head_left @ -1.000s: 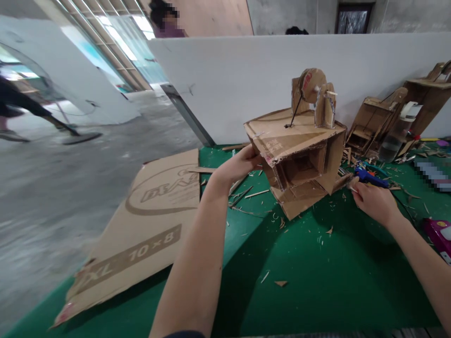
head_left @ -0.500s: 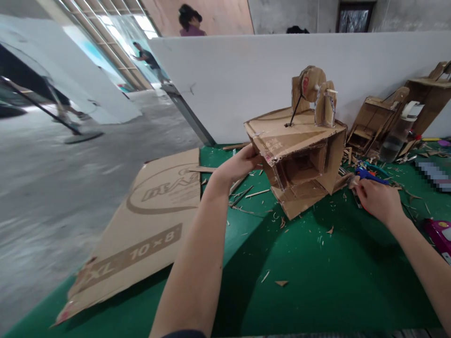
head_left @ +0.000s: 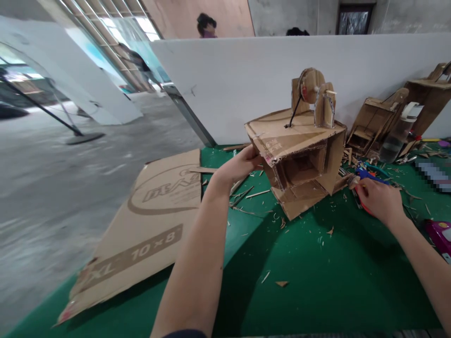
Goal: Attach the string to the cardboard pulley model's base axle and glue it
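A cardboard box model [head_left: 298,134] leans tilted over the green table. Its front is open, and a cardboard wheel [head_left: 310,85] on a stick axle stands on top between two uprights. From the wheel a black cord runs down into a hole in the top. My left hand [head_left: 243,164] grips the box at its left side, fingers partly hidden behind it. Closed beside the lower right edge of the box is my right hand [head_left: 378,197]; its fingertips pinch something small at the end of a cardboard flap, too unclear to name. A red tool part [head_left: 364,205] shows beneath that hand.
A flat cardboard sheet [head_left: 148,225] overhangs the table's left edge. Scraps are strewn about. At right are a blue glue gun [head_left: 369,176], a clear bottle [head_left: 400,134], other cardboard models [head_left: 375,122] and a purple tape measure [head_left: 439,234]. A white partition [head_left: 225,89] stands behind.
My right hand has shifted slightly, with more of the red part showing beneath it. The box and my left hand stay nearly still. People in the background have moved.
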Available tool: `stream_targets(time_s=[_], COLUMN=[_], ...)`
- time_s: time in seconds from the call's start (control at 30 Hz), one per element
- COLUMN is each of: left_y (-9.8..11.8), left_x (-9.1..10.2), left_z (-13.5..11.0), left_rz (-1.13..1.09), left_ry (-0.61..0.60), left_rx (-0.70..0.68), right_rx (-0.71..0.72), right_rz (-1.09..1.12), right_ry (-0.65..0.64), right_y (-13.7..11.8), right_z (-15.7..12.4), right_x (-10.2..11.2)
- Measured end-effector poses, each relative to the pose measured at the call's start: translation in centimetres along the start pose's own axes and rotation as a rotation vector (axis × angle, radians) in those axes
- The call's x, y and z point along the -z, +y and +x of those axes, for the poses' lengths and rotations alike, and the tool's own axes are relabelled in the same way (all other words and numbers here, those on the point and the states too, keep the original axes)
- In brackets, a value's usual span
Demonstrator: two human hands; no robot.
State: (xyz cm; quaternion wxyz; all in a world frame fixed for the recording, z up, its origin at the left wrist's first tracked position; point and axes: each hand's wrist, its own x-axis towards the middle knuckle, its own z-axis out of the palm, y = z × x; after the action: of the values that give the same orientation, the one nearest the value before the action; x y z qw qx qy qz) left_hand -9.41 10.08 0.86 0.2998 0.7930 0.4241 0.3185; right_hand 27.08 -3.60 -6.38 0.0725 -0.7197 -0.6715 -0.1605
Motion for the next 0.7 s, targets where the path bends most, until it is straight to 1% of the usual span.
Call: stream_targets(time_s=[0.07,0.13,0.17,0.23,0.3,0.33,0.37,0.43,0.47,0.53,0.57,0.63,0.7], left_y=[0.12,0.21,0.23,0.23,0.20,0.19,0.18,0.19,0.20,0.22,0.22,0.21,0.22], left_x=[0.08,0.10,0.08,0.00,-0.09,-0.12,-0.13,-0.10,-0.08,-0.03,-0.02,-0.06,-0.17], left_z=[-0.04,-0.04,-0.04,-0.02,-0.02,-0.03,-0.04,-0.06,-0.06,-0.05,-0.04,-0.01,0.02], left_rz=[-0.040,-0.081,-0.090,-0.102,-0.113,-0.117,-0.119,-0.112,-0.104,-0.096,-0.096,-0.101,-0.082], left_ry=[-0.018,-0.032,-0.030,-0.017,-0.005,-0.004,-0.005,-0.012,-0.017,-0.024,-0.028,-0.028,-0.014], left_rx=[0.023,0.044,0.049,0.053,0.054,0.053,0.055,0.057,0.054,0.043,0.036,0.029,0.025], right_rx=[-0.088,-0.107,-0.087,0.016,0.126,0.149,0.137,0.029,-0.031,-0.106,-0.103,-0.011,0.114], right_rz=[-0.020,-0.049,-0.062,-0.059,-0.028,-0.009,0.003,0.003,-0.005,-0.026,-0.037,-0.048,-0.050], right_ry=[-0.003,-0.061,-0.094,-0.146,-0.139,-0.111,-0.071,0.011,0.028,-0.008,-0.049,-0.140,-0.183], right_y=[0.16,0.26,0.26,0.15,-0.02,-0.08,-0.11,-0.01,0.10,0.34,0.43,0.45,0.26], right_z=[0.23,0.42,0.46,0.38,0.16,0.06,-0.01,0.00,0.08,0.28,0.37,0.42,0.29], right_x=[0.22,0.12,-0.04,-0.41,-0.63,-0.63,-0.55,-0.26,-0.12,0.01,-0.03,-0.27,-0.50])
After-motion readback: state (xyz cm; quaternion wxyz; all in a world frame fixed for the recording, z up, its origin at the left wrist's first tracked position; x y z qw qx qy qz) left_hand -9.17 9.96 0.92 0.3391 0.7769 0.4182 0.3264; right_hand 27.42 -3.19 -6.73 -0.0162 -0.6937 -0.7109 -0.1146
